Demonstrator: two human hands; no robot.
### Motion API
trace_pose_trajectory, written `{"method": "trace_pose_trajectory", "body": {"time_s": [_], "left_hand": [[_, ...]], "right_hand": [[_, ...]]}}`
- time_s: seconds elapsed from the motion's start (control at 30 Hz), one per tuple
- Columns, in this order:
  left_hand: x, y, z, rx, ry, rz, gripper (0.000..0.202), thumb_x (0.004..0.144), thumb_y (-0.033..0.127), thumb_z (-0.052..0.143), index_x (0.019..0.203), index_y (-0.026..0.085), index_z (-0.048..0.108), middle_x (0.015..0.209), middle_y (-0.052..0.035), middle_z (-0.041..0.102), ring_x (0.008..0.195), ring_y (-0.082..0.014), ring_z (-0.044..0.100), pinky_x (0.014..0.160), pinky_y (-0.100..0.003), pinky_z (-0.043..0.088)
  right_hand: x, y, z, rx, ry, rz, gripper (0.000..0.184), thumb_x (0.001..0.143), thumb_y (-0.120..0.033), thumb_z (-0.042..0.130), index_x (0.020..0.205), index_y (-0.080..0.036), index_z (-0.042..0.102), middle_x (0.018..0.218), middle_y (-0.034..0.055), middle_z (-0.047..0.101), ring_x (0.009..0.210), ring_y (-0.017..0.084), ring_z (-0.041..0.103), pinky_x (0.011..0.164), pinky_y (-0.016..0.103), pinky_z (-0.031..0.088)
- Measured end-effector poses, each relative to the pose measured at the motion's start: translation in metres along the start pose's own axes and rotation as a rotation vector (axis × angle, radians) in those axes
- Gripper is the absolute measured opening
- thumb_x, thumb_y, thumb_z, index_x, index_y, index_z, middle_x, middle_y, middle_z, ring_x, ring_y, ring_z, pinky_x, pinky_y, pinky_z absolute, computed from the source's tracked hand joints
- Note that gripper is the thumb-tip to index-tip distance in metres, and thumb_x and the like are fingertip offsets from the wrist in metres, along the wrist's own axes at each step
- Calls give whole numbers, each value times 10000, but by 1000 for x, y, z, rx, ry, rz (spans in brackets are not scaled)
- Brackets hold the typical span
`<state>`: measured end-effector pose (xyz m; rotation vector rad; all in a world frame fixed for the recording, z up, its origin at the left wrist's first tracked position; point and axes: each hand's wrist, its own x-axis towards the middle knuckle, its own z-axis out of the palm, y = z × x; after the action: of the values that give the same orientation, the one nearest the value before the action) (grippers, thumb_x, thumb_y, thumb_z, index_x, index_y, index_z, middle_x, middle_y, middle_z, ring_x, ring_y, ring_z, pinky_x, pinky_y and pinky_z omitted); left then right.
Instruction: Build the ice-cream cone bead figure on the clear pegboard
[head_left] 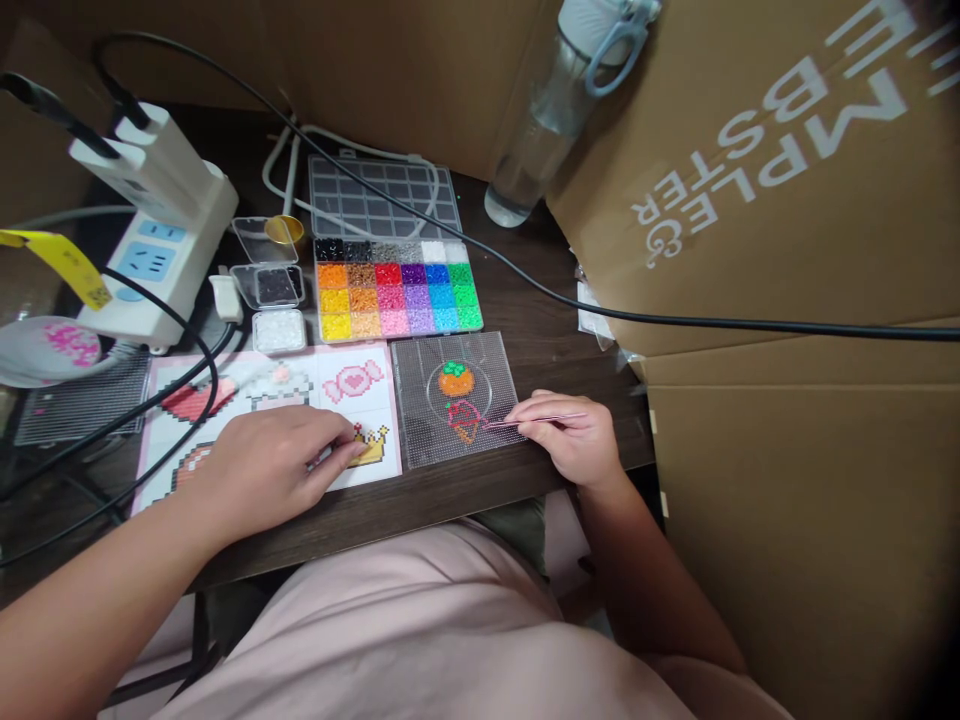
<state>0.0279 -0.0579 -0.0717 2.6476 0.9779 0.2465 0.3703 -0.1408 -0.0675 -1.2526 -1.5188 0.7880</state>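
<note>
A clear pegboard (420, 440) lies at the desk's front edge with an orange-and-green bead fruit (456, 380) and a red-and-orange bead figure (463, 420) on it. My right hand (574, 435) pinches thin tweezers (525, 421), whose tip points left at the lower figure. My left hand (274, 465) rests palm down on a pink pattern sheet (352, 385), fingers curled together beside a printed yellow crown (373, 442). What they hold, if anything, is hidden. Behind the sheet stands a compartment tray of coloured beads (396, 290).
A white power strip (161, 225) with plugs and black cables sits at the back left. Small bead boxes (276, 300), a clear lid (382, 195), a water bottle (547, 110) and cardboard walls (787, 200) surround the desk. Another pegboard (82, 400) lies at left.
</note>
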Motion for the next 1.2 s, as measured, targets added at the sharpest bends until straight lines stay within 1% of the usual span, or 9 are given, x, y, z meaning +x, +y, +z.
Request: {"method": "trace_pose_trajectory", "body": {"time_s": [0.23,0.37,0.47,0.67,0.8,0.93,1.07,1.13,1.2], "left_hand": [[-1,-2,4,2,12,-15,355,994,470,462,871,254,716,790,-19,766,719,-240,704,605,-335,425],[-2,-2,5,-8,-18,-27,349,994,470,464,878,257,715,807,-21,769,739,-240,705,623,-339,431],[-3,-3,7,-15,-18,-36,348,994,478,464,889,259,715,824,-23,771,757,-241,707,638,-343,437],[-4,-3,7,-5,-26,-40,371,1005,487,440,906,260,716,836,-24,772,766,-248,707,646,-358,446],[-4,-3,6,16,-30,-38,390,1012,498,423,910,259,714,840,-24,773,769,-245,709,644,-361,449],[-4,-4,7,1,-13,-30,370,1002,482,445,877,256,710,808,-25,762,731,-223,687,631,-347,433],[-3,-4,4,-60,43,9,345,984,441,475,772,246,663,683,-8,687,636,-196,624,590,-330,390],[-2,-3,0,-141,94,17,363,974,394,489,659,237,578,582,14,584,546,-164,542,553,-319,355],[-1,-2,-5,-244,164,22,405,963,322,505,571,229,461,510,36,457,477,-132,446,516,-310,322]], "right_hand": [[0,1,0,-2,4,10,154,810,-118,767,839,-248,844,780,47,815,674,184,736,647,315,590],[0,1,0,11,29,34,150,813,-127,761,830,-251,845,775,46,813,667,186,731,638,320,587],[0,1,0,12,46,37,164,810,-119,757,827,-257,845,778,41,813,678,188,738,648,319,593],[0,1,1,5,37,25,186,816,-102,755,843,-262,845,786,37,814,688,180,741,653,304,593],[1,0,1,3,33,25,152,819,-121,757,830,-246,842,781,48,813,682,184,741,647,306,597],[2,-2,1,-1,42,46,95,822,-177,765,802,-235,837,768,59,811,671,196,742,638,321,603],[1,0,-1,21,58,70,81,822,-208,771,797,-247,838,772,55,812,678,202,744,650,333,609],[-1,2,-2,32,68,92,70,824,-240,775,794,-251,837,777,56,812,689,208,746,655,341,612],[-2,4,-2,39,84,109,67,826,-270,780,795,-253,837,787,57,813,703,213,750,672,350,616]]}}
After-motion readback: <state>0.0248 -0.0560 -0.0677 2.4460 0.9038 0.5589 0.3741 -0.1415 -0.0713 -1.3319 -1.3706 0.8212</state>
